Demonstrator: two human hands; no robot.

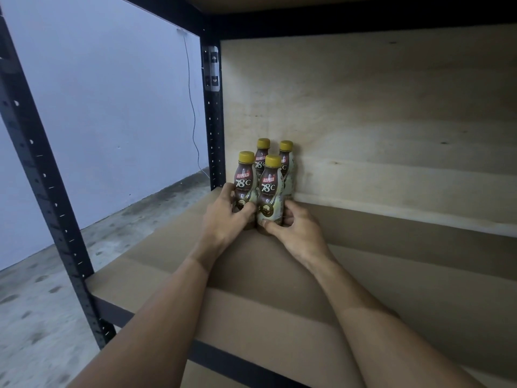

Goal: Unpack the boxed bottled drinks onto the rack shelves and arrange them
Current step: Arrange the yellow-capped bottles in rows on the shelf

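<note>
Several brown coffee bottles with yellow caps stand upright in the back left corner of the rack shelf (391,270). My left hand (223,217) grips the base of the front left bottle (246,180). Beside it, the front right bottle (270,189) is held low down by my right hand (296,228), thumb across its front. Two more bottles stand behind them: the back left bottle (262,152) and the back right bottle (287,161), close to the plywood back panel (363,121). The front pair hides the lower parts of the back pair.
A black metal upright (214,121) stands just left of the bottles, another upright (47,191) at the near left. The upper shelf's beam (335,21) runs overhead. Left of the rack lie a concrete floor (42,303), a pale wall and a thin hanging cable (193,113).
</note>
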